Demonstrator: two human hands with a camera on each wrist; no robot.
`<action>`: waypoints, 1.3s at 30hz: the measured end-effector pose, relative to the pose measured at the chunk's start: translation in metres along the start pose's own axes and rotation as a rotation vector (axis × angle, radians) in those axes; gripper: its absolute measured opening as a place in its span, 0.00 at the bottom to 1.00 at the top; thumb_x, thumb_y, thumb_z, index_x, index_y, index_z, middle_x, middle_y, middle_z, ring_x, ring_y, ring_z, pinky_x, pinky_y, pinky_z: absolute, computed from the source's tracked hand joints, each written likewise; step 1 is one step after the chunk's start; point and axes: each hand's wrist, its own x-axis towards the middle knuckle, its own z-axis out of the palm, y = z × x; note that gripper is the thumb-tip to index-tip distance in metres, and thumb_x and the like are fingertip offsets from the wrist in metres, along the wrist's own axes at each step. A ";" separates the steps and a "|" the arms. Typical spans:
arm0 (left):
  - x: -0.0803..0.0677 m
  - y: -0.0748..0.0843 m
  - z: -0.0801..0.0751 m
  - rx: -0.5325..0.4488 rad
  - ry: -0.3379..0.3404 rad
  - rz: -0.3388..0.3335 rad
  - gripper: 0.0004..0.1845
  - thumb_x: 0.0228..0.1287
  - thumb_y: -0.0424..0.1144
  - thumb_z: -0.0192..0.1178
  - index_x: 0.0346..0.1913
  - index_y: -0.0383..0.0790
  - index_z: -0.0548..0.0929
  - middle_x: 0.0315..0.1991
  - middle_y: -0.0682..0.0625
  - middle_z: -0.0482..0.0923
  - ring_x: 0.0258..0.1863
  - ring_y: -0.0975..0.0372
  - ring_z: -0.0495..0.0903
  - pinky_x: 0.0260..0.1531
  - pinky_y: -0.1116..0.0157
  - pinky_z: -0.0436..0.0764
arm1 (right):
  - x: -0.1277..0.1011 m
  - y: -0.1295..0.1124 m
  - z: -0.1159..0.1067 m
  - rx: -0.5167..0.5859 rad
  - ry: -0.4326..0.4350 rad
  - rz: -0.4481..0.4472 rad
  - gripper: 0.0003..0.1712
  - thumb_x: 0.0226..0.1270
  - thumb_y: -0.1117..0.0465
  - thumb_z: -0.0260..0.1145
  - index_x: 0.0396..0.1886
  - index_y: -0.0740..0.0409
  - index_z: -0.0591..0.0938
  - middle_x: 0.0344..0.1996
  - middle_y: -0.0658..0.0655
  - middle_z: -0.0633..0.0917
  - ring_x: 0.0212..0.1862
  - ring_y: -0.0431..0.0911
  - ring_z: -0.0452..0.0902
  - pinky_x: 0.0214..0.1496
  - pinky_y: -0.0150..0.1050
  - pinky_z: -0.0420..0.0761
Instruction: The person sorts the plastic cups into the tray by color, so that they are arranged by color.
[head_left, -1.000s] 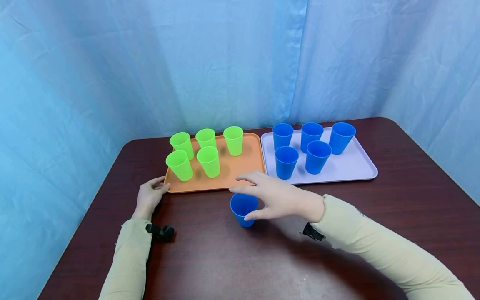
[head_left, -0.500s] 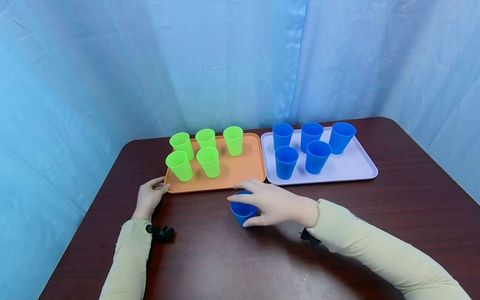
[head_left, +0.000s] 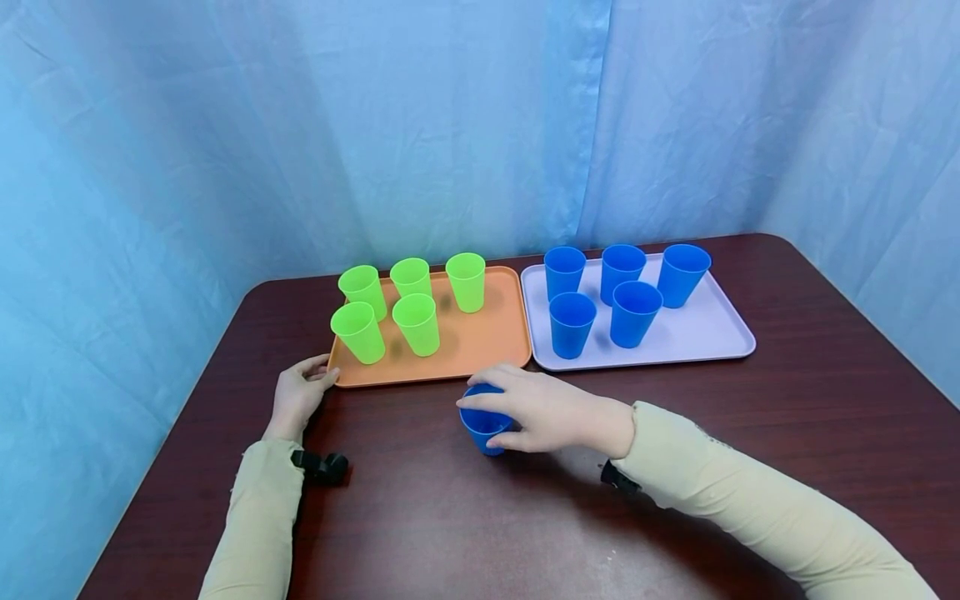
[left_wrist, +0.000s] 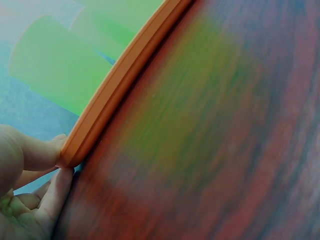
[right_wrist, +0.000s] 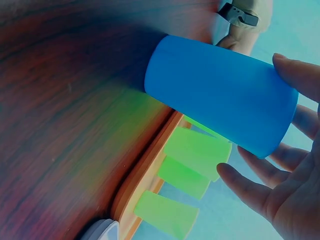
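My right hand [head_left: 551,412] is around the upper part of a blue cup [head_left: 482,423] that stands upright on the table in front of the trays. In the right wrist view the thumb lies at the rim of this blue cup [right_wrist: 220,95], and fingers reach round its other side; one finger stays apart from it. With thumb and fingers, my left hand [head_left: 296,396] pinches the near left corner of an orange tray [head_left: 487,333]. The left wrist view shows that grip on the tray edge [left_wrist: 107,90] closely. Several green cups [head_left: 420,327] stand on the orange tray.
Touching or nearly touching the orange tray on its right is a lilac tray [head_left: 705,337] with several upright blue cups [head_left: 636,315]. Both trays sit near the back of the dark wooden table [head_left: 420,517]. Blue curtains [head_left: 450,125] hang behind and beside it.
My right hand has moved slightly down and left, and its thumb and fingers have come in around the blue cup. My left hand and the trays look unmoved.
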 end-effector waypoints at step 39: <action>0.000 0.000 -0.001 -0.010 -0.008 0.004 0.24 0.68 0.38 0.56 0.65 0.35 0.72 0.53 0.38 0.74 0.50 0.53 0.74 0.35 0.75 0.71 | -0.047 0.020 -0.023 0.052 0.185 0.090 0.31 0.54 0.61 0.73 0.59 0.53 0.76 0.57 0.59 0.75 0.58 0.53 0.69 0.51 0.47 0.79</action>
